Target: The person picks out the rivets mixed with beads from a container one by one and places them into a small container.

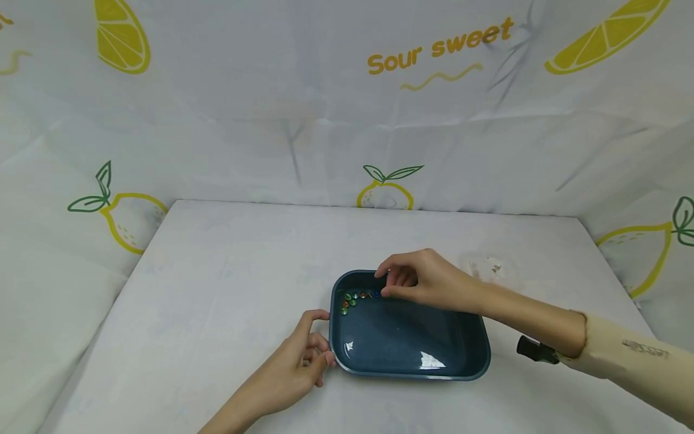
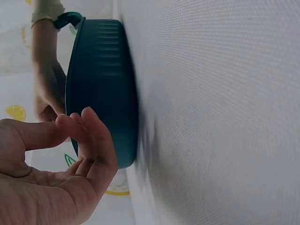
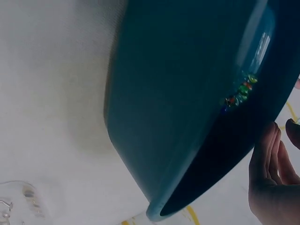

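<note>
A dark teal tray (image 1: 401,343) stands on the white table, with several small glass marbles (image 1: 353,296) in green, orange and blue gathered in its back left corner. My left hand (image 1: 303,361) is at the tray's left side, fingers loosely bent and touching the rim; in the left wrist view its fingers (image 2: 96,140) lie in front of the tray wall. Over the tray's back edge reaches my right hand (image 1: 420,280), thumb close to a blue marble (image 1: 376,293). The right wrist view shows that hand's fingers (image 3: 267,154) and thumb apart, with nothing visible between them.
Behind the right forearm is a clear plastic container (image 1: 490,266), partly hidden. A dark strap (image 1: 537,349) sits at the right wrist by a beige sleeve (image 1: 629,355). White cloth (image 1: 244,138) printed with lemons hangs around the table (image 1: 217,283).
</note>
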The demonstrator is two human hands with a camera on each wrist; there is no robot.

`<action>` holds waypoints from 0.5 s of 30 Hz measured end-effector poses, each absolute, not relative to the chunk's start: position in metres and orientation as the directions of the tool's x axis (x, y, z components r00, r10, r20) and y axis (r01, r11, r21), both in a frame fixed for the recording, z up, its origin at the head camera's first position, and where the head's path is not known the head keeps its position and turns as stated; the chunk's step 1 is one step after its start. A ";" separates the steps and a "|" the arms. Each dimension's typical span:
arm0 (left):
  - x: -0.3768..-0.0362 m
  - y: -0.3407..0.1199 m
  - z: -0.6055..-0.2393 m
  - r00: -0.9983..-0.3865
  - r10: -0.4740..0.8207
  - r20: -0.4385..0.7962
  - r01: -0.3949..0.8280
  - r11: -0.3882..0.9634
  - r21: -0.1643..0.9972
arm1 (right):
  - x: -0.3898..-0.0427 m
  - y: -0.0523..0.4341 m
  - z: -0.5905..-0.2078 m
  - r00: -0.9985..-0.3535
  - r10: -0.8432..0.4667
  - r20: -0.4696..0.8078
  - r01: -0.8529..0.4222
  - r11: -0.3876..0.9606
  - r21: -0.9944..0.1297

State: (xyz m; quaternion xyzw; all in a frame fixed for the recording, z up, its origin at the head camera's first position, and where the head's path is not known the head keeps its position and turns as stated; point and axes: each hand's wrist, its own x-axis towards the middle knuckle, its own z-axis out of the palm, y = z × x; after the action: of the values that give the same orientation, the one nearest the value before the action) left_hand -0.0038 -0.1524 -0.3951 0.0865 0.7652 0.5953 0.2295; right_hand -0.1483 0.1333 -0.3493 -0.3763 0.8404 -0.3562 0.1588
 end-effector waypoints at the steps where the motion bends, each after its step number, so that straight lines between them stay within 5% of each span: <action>1: -0.004 -0.152 -0.395 -0.880 0.406 -0.249 -0.141 0.276 0.951 | -0.148 0.132 -0.351 -0.664 -0.748 -0.006 -0.514 0.463 -0.722; 15: -0.004 -0.153 -0.395 -0.878 0.409 -0.251 -0.146 0.270 0.952 | -0.142 0.122 -0.375 -0.627 -0.775 -0.079 -0.464 0.454 -0.761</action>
State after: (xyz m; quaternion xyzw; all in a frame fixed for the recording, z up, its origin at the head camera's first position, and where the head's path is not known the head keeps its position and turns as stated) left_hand -0.0042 -0.1527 -0.3954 0.0861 0.7625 0.5978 0.2320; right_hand -0.1423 0.1224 -0.3755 -0.3753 0.8254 -0.3638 0.2135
